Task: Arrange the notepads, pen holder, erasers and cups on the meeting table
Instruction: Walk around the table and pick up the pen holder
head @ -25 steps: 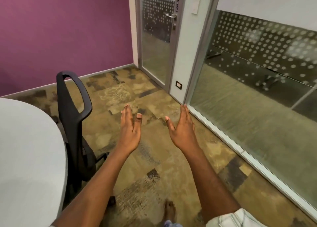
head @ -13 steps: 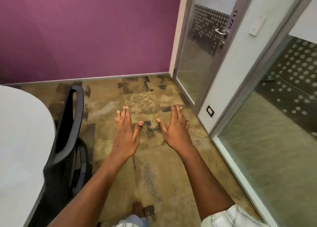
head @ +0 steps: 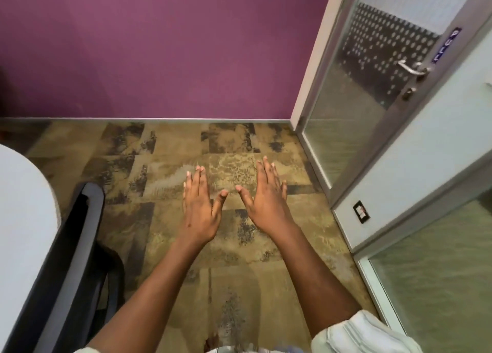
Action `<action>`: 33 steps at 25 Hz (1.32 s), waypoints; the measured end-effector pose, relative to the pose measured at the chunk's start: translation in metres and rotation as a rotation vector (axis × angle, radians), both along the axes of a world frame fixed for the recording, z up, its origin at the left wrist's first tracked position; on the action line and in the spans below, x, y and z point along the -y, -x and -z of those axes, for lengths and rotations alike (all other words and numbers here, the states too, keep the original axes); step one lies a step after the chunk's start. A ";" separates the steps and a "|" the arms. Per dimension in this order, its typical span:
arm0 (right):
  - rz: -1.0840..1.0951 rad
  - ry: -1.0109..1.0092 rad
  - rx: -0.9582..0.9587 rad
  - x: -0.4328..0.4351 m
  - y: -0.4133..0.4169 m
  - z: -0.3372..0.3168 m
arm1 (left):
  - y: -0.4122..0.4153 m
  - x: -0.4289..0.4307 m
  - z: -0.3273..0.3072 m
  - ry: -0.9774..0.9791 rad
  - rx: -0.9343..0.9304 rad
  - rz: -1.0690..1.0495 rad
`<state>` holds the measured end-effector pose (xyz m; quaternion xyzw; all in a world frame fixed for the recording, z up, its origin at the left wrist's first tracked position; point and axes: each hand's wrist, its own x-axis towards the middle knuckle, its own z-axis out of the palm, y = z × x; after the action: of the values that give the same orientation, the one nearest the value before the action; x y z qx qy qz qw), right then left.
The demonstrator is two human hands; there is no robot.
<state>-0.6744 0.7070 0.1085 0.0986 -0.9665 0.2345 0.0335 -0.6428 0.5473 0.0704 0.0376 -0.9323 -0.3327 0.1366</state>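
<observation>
My left hand (head: 199,206) and my right hand (head: 266,195) are stretched out side by side over the patterned carpet, palms down, fingers straight and slightly spread. Both hold nothing. The thumbs point toward each other with a small gap between them. A curved corner of the white meeting table (head: 24,219) shows at the left edge, bare where I can see it. No notepads, pen holder, erasers or cups are in view.
A black office chair (head: 77,251) stands tucked against the table at lower left. A purple wall (head: 159,46) closes off the far side. A glass door with a metal handle (head: 411,69) and glass partitions run along the right.
The view has swung left, so the door and glass wall slid to the right and the purple wall now fills the top. Both hands stay out in front, flat and empty.
</observation>
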 end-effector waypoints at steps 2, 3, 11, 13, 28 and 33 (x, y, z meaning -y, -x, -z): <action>-0.034 0.023 0.032 0.010 0.044 0.005 | 0.035 0.010 -0.004 0.031 -0.025 -0.052; -0.054 0.031 0.054 0.015 0.063 0.009 | 0.049 0.016 -0.003 0.034 -0.036 -0.089; -0.382 0.082 0.050 0.091 0.272 0.016 | 0.199 0.063 -0.003 0.055 0.011 -0.408; -0.428 0.086 0.041 0.106 0.293 0.011 | 0.216 0.070 -0.008 0.107 0.012 -0.421; -0.867 -0.019 0.052 0.353 0.464 0.029 | 0.359 0.270 0.005 -0.105 -0.052 -0.910; -0.886 0.037 0.069 0.461 0.496 0.022 | 0.389 0.365 -0.005 -0.093 -0.064 -0.940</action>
<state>-1.1706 0.2461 0.0863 0.4949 -0.8271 0.2467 -0.1007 -1.0322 0.1822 0.0750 0.4512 -0.7938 -0.2771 0.2993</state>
